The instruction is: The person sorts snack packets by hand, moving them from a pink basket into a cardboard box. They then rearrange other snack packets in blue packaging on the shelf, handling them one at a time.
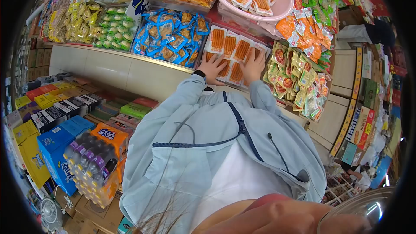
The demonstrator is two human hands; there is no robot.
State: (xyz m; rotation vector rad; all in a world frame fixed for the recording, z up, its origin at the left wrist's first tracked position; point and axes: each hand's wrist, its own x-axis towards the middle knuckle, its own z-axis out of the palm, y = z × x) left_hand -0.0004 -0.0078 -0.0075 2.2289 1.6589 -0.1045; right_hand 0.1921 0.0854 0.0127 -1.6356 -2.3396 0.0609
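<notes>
- Display bin point(203, 57) of orange snack packets point(236, 50) sat mid-shelf, between blue packets point(167, 34) and green-orange packs point(299, 78).
- My left hand point(212, 67) lay flat, fingers spread, on packets.
- My right hand point(253, 66) likewise open, pressing packets, gripping nothing.
- Pink basin point(284, 4) above.

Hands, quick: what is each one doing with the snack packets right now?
Left hand: open, fingers spread flat on the orange snack packets in the bin.
Right hand: open, palm down on the same packets, gripping nothing.
</notes>
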